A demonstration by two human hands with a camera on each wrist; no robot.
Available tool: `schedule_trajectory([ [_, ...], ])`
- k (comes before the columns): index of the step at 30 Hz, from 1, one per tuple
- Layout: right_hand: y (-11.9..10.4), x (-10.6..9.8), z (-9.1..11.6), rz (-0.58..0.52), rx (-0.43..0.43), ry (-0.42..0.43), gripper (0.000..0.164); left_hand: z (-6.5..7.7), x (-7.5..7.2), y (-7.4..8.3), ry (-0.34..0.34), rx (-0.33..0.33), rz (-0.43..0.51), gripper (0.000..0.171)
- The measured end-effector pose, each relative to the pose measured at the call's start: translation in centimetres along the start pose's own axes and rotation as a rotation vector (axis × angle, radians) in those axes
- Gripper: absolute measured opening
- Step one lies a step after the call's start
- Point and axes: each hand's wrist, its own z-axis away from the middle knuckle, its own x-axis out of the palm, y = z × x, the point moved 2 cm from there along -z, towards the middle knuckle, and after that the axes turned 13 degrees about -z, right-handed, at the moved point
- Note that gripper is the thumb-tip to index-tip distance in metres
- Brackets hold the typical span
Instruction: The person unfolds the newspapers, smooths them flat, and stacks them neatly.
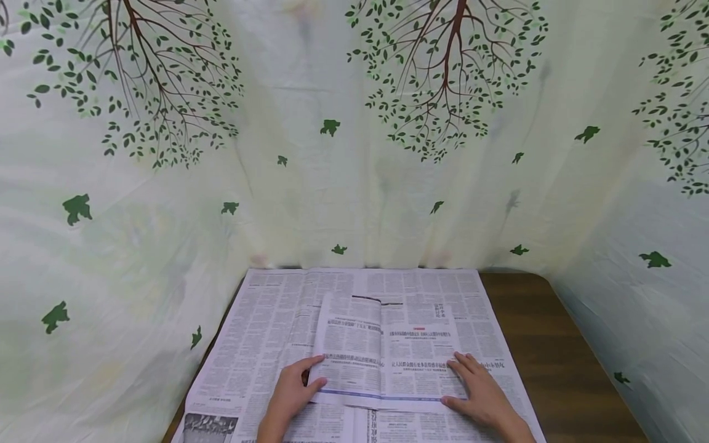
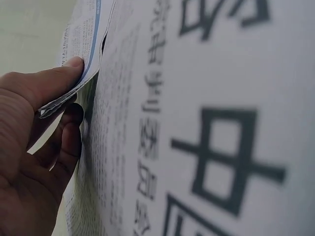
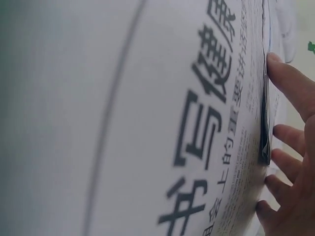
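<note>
A folded newspaper (image 1: pixel 415 351) lies on top of a larger spread newspaper sheet (image 1: pixel 260 332), with a crease running down its left half. At its lower left edge, my left hand (image 1: pixel 288 394) pinches the layered paper. The left wrist view shows the thumb (image 2: pixel 64 78) on top and curled fingers below the edge. On the opposite side, my right hand (image 1: pixel 482 394) rests with fingers spread at the lower right edge. In the right wrist view its thumb (image 3: pixel 285 73) touches the folded paper's edge, and the other fingertips touch the paper beside it.
Both papers lie on a dark wooden table (image 1: pixel 548 351), whose bare surface shows on the right. Pale cloth (image 1: pixel 376 203) printed with trees and leaves hangs behind the table and along both sides. A printed photo (image 1: pixel 210 427) is on the sheet's near left corner.
</note>
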Motion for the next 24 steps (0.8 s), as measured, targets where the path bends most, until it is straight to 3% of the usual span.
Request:
schedule_trajectory([
  [3, 0.0, 0.0, 0.0, 0.000, 0.012, 0.003, 0.094, 0.2, -0.1, -0.2, -0.002, -0.016, -0.002, 0.049],
  [8, -0.1, 0.0, 0.1, -0.012, 0.013, 0.009, 0.094, 0.2, 0.0, -0.4, 0.049, -0.063, -0.006, 0.043],
  [16, 0.1, 0.2, 0.1, -0.047, 0.013, 0.037, 0.093, -0.1, 0.1, -0.5, 0.055, -0.100, 0.044, 0.058],
  [22, 0.4, 0.5, 0.0, -0.076, 0.021, 0.047, 0.095, 0.1, 0.4, -1.0, 0.070, -0.133, 0.126, 0.019],
  [24, 0.5, 0.6, 0.1, -0.088, 0.029, 0.047, 0.095, 0.1, 0.6, -1.2, 0.074, -0.162, 0.172, 0.013],
])
